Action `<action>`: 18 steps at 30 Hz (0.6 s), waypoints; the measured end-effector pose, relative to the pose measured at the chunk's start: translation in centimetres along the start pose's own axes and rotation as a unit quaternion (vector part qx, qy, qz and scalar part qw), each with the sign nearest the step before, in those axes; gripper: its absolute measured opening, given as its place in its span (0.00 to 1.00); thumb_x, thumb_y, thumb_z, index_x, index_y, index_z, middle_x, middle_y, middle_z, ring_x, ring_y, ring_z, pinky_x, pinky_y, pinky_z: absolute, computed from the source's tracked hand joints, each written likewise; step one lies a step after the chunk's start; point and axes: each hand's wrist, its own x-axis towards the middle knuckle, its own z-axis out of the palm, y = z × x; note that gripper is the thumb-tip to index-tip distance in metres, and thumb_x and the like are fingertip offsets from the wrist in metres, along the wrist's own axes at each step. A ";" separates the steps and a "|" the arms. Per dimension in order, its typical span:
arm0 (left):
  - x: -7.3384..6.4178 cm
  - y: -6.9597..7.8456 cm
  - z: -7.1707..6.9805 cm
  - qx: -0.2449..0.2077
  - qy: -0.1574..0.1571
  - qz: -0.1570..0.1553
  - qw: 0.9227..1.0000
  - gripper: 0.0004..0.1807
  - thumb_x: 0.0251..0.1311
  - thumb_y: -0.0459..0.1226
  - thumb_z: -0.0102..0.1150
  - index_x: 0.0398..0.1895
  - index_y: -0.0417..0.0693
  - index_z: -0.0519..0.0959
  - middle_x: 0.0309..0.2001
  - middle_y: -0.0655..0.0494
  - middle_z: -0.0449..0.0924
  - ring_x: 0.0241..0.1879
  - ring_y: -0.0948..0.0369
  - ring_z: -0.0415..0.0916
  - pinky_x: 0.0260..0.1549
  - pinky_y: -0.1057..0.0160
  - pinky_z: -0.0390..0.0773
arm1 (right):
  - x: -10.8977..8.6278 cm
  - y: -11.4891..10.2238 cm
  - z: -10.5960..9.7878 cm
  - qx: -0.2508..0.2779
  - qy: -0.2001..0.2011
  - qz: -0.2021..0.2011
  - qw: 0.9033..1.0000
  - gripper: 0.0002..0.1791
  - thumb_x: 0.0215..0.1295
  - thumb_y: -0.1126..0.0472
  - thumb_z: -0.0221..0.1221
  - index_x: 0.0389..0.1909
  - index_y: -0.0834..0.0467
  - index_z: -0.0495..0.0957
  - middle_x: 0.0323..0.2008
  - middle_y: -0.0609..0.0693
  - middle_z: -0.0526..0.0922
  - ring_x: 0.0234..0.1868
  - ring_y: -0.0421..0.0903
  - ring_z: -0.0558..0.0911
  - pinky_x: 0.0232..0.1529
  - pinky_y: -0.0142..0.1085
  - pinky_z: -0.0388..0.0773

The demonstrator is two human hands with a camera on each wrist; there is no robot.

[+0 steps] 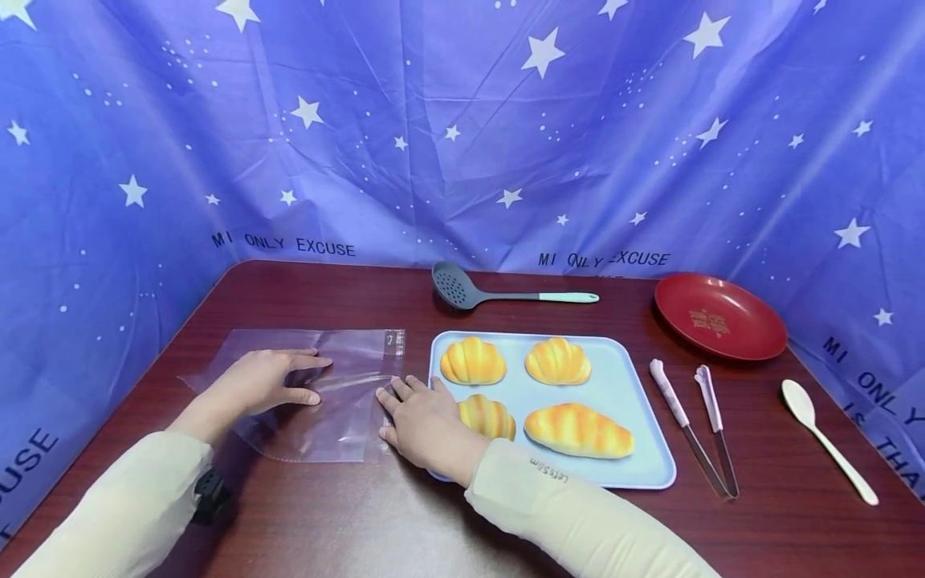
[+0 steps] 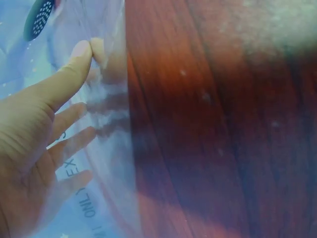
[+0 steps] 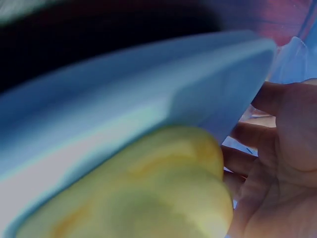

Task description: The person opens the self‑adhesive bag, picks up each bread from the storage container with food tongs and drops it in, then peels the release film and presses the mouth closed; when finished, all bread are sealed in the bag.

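Observation:
A clear plastic bag lies flat on the table, its sealing strip toward the right. My left hand rests over the bag's left part, thumb and index finger extended and apart in the head view. In the left wrist view the film lies beside the fingers of my left hand. My right hand reaches across the left edge of a light blue tray, fingertips at the bag's right edge. It partly covers one striped croissant-shaped bread. The right wrist view shows that hand beside bread and the tray rim.
The tray also holds two shell-shaped rolls and a longer bread. A slotted skimmer lies behind it. To the right are metal tongs, a red plate and a white spoon. A starry blue cloth hangs behind.

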 end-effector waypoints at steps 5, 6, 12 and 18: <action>-0.5 0.5 -0.2 0.001 -0.005 -0.030 1.000 0.35 0.54 0.55 0.72 0.62 0.49 0.81 0.62 0.35 0.77 0.57 0.35 0.77 0.50 0.31 0.75 | 0.0 -0.1 -0.1 0.004 0.001 0.001 1.000 0.31 0.78 0.37 0.46 0.78 0.39 0.61 0.76 0.40 0.63 0.75 0.41 0.63 0.72 0.45 0.62; -0.7 0.6 -0.3 0.001 -0.016 -0.046 0.999 0.36 0.55 0.57 0.71 0.64 0.49 0.80 0.63 0.34 0.75 0.58 0.34 0.75 0.50 0.28 0.73 | 0.0 -0.1 -0.1 0.003 0.001 0.001 1.000 0.31 0.78 0.37 0.46 0.78 0.39 0.61 0.76 0.40 0.63 0.75 0.41 0.63 0.72 0.45 0.62; -2.1 0.6 -0.5 -0.018 -0.060 -0.090 0.994 0.42 0.57 0.59 0.68 0.71 0.49 0.72 0.71 0.32 0.65 0.65 0.30 0.66 0.48 0.19 0.65 | -0.2 -0.2 -0.1 0.003 0.003 0.002 1.000 0.31 0.77 0.37 0.47 0.78 0.40 0.61 0.76 0.40 0.63 0.75 0.41 0.63 0.72 0.45 0.62; -3.6 -1.1 -0.5 -0.063 -0.060 -0.086 0.992 0.44 0.56 0.53 0.72 0.70 0.38 0.70 0.68 0.21 0.61 0.62 0.23 0.64 0.52 0.24 0.68 | -0.1 -0.1 0.0 0.006 0.004 0.002 1.000 0.31 0.77 0.37 0.47 0.78 0.40 0.62 0.76 0.40 0.63 0.75 0.41 0.63 0.72 0.44 0.62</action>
